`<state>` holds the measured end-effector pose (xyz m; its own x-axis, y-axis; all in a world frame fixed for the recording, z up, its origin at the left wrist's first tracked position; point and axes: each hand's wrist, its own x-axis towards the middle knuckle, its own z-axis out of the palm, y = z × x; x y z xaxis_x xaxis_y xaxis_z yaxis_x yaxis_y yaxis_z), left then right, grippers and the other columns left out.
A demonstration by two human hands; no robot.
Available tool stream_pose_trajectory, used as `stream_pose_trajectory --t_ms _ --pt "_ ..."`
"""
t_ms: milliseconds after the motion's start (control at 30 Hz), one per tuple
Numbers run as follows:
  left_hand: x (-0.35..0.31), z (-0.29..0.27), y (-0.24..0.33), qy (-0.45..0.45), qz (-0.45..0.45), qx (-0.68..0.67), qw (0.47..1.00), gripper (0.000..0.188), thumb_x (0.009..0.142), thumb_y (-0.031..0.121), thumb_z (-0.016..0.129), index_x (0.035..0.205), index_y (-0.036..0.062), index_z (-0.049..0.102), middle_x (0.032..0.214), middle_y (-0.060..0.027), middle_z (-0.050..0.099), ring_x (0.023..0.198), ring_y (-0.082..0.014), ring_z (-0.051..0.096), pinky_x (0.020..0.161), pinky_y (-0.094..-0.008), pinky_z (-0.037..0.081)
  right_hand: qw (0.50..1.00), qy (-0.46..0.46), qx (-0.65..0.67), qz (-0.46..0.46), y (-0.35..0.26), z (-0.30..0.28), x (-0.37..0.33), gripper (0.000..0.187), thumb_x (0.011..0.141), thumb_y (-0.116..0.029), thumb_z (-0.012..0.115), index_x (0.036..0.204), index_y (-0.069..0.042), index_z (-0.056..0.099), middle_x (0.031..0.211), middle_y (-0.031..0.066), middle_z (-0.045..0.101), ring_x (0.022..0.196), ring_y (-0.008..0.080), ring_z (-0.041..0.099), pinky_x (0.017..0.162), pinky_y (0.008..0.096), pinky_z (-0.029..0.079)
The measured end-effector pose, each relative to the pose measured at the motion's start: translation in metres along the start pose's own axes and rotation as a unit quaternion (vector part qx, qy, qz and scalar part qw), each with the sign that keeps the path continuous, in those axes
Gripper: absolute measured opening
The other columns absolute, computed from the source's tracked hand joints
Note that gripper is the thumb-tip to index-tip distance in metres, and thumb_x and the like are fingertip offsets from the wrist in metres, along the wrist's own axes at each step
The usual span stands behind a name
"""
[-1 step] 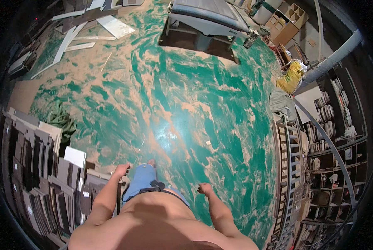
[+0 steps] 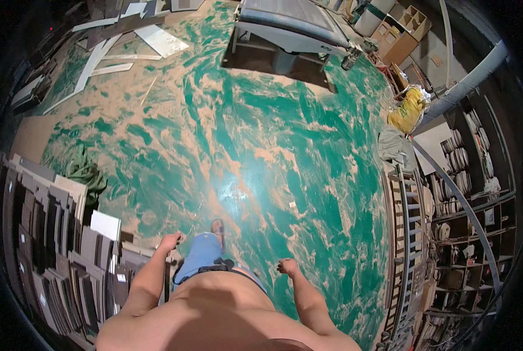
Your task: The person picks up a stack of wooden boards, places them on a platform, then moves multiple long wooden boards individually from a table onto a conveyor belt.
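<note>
The fingers of the left hand [image 2: 171, 240] bend loosely inward, and whether their tips meet the thumb is too small to tell. The fingers of the right hand [image 2: 286, 267] curl toward the palm over the open floor, and I cannot tell whether they close fully. Nearest the left hand, just beyond its outer side, are the boards [image 2: 92, 245], standing on edge in tight rows along the lower left edge of the floor [image 2: 326, 152]. They are thin, flat and straight-sided, mostly grey and dark brown, of uneven heights, a few with small white labels; one white board [image 2: 105, 224] stands out among them. Between the hands are blue trousers [image 2: 198, 257] and one foot [image 2: 217, 227] set forward. Ahead of the right hand a small pale scrap [image 2: 292, 205] lies on the floor, which is green under swirls of tan dust. A crumpled green cloth [image 2: 85, 171] sits at the far end of the boards. Along the floor's right edge are a slatted frame [image 2: 410, 234], packed shelves [image 2: 478, 234] and a yellow bag [image 2: 408, 111]. White strips [image 2: 162, 40] lie scattered near the far left corner, and a flat-topped machine [image 2: 291, 23] stands at the far edge.
</note>
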<state>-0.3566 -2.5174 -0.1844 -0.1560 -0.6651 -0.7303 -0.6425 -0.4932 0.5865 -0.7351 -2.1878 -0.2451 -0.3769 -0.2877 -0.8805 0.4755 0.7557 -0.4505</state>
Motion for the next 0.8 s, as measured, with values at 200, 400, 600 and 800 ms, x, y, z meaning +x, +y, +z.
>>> stream_pose_trajectory --t_ms 200,400,600,800 --pt "0.115 -0.018 -0.015 0.003 -0.093 -0.025 0.995 0.046 0.084 0.042 0.049 0.083 -0.0017 0.063 0.069 -0.0099 0.064 0.067 -0.0245 0.062 0.052 -0.0324 0.047 0.976 0.061 -0.131 -0.165 -0.103 -0.012 0.032 0.025 0.080 -0.021 0.060 0.088 0.003 0.061 0.075 0.0117 0.063 0.063 0.0183 0.062 0.062 0.0299 0.049" --pt "0.181 0.031 0.089 -0.074 -0.076 0.159 0.982 0.030 0.082 0.028 0.056 0.079 -0.0019 0.061 0.068 -0.0112 0.061 0.060 -0.0217 0.059 0.042 -0.0340 0.044 0.934 0.210 -0.219 -0.187 -0.157 -0.039 0.010 0.035 0.071 -0.021 0.065 0.100 -0.001 0.062 0.075 0.0126 0.065 0.072 0.0193 0.061 0.066 0.0299 0.048" --pt "0.300 0.057 0.237 -0.001 0.121 0.178 0.976 0.033 0.077 0.030 0.061 0.085 -0.0018 0.063 0.072 -0.0118 0.064 0.062 -0.0219 0.060 0.061 -0.0337 0.049 0.963 0.194 -0.183 -0.030 -0.201 -0.022 0.040 0.020 0.070 -0.019 0.066 0.075 0.000 0.067 0.076 0.0109 0.066 0.064 0.0159 0.061 0.066 0.0267 0.048" --pt "0.321 0.082 0.431 -0.072 0.067 0.228 0.969 0.044 0.070 0.045 0.063 0.077 0.0011 0.066 0.069 -0.0101 0.065 0.071 -0.0220 0.062 0.070 -0.0329 0.048 0.972 0.123 -0.122 0.157 -0.270 -0.001 0.076 0.024 0.070 -0.020 0.063 0.083 0.000 0.065 0.082 0.0151 0.065 0.070 0.0212 0.061 0.068 0.0299 0.048"
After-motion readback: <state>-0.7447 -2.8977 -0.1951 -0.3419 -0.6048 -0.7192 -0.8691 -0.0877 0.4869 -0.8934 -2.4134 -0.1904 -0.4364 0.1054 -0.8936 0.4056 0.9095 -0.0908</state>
